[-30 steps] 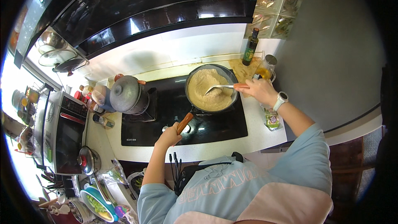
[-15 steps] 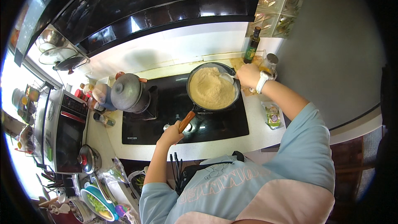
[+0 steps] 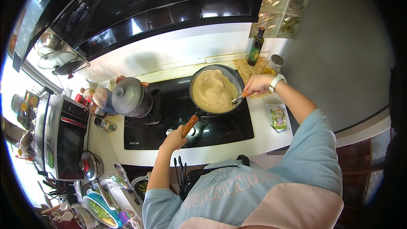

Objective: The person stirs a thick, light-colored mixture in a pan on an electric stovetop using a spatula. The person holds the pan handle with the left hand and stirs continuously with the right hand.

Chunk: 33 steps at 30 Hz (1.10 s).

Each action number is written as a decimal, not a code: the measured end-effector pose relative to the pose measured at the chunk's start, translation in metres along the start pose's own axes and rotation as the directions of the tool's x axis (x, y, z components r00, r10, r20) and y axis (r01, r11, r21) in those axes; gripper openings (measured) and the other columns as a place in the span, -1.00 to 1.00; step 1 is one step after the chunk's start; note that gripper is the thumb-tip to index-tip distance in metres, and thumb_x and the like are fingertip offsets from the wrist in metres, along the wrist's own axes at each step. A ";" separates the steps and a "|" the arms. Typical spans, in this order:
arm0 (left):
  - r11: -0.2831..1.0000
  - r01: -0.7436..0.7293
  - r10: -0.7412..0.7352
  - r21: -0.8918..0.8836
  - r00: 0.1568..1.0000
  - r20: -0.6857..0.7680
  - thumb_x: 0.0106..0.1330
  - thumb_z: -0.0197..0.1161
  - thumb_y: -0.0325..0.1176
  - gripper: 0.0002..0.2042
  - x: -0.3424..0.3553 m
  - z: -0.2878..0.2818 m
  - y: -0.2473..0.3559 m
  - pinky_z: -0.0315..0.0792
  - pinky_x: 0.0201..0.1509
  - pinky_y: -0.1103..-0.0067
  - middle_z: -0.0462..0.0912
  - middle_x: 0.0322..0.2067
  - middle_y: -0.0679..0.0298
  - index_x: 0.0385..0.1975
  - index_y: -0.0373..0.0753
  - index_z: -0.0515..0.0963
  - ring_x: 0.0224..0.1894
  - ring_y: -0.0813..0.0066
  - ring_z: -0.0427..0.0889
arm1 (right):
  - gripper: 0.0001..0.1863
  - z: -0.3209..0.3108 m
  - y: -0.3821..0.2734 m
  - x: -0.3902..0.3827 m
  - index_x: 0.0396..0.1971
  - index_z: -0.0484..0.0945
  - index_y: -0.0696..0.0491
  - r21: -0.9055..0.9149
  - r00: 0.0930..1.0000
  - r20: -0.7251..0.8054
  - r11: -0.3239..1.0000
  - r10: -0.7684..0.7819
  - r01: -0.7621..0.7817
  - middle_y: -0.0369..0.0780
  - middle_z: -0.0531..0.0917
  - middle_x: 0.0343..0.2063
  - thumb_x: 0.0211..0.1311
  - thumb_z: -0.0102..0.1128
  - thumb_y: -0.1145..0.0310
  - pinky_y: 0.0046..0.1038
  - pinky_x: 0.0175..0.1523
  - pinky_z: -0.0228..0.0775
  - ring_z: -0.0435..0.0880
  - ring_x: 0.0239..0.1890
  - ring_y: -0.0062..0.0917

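Note:
A dark frying pan (image 3: 231,74) sits on the right side of the black stovetop, holding a broad heap of pale yellow flour-like powder (image 3: 214,90). My left hand (image 3: 173,139) is closed round the pan's wooden handle (image 3: 190,126), which points toward me. In my right hand (image 3: 259,84) I grip a spatula (image 3: 244,95) by its orange-brown handle. Its head is at the right edge of the powder, inside the pan and partly hidden. Bare pan bottom shows along the upper right of the heap.
A lidded grey pot (image 3: 129,96) stands on the left burner. Right of the pan are a dark bottle (image 3: 255,48), a glass jar (image 3: 273,64) and a green-white pouch (image 3: 277,118). A microwave (image 3: 70,138) and jars line the left counter. The range hood (image 3: 169,0) hangs overhead.
My right hand has come toward me with the spatula, from the pan's upper right to its lower right. The powder's surface has shifted a little. My left hand stays on the handle.

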<state>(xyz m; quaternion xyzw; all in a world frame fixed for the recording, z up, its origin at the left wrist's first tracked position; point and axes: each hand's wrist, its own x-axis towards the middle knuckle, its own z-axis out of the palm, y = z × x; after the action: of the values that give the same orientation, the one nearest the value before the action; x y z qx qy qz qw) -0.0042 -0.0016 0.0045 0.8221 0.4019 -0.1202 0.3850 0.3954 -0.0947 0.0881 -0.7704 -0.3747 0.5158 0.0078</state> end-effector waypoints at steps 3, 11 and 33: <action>1.000 -0.017 0.017 0.003 1.000 -0.006 0.09 0.16 -0.47 -0.61 0.001 0.001 -0.002 0.47 -0.58 0.40 0.59 -0.58 -0.02 -0.05 -0.33 0.30 -0.66 0.21 0.60 | -0.64 0.020 0.002 -0.001 0.00 0.59 -0.12 0.112 0.999 -0.035 0.994 -0.001 0.004 -0.33 0.43 -0.70 0.17 0.13 0.34 -0.62 -0.72 -0.01 0.21 -0.81 -0.71; 1.000 -0.006 0.006 -0.030 1.000 0.004 0.07 0.16 -0.48 -0.58 0.001 0.002 -0.003 0.46 -0.60 0.41 0.58 -0.58 0.00 -0.03 -0.33 0.30 -0.68 0.23 0.59 | -0.67 0.078 0.006 0.001 0.08 0.41 -0.12 0.235 0.997 -0.019 0.969 -0.075 0.077 -0.33 0.41 -0.59 0.35 -0.08 0.21 -0.59 -0.70 0.08 0.26 -0.74 -0.67; 1.000 0.006 -0.006 -0.025 1.000 0.005 0.07 0.17 -0.47 -0.56 -0.001 0.002 0.001 0.45 -0.59 0.41 0.58 -0.57 0.01 0.00 -0.32 0.30 -0.67 0.24 0.58 | -0.54 0.099 0.048 0.042 0.21 0.42 -0.22 -0.282 0.453 -0.711 0.808 -0.538 0.517 -0.21 0.50 -0.64 0.29 0.08 0.32 -0.39 -0.46 0.35 0.56 -0.55 -0.41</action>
<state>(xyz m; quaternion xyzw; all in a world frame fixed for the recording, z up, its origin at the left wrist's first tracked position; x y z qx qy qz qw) -0.0042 -0.0042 0.0040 0.8158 0.4047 -0.1185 0.3957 0.3514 -0.1416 -0.0105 -0.7583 -0.5606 0.1077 0.3148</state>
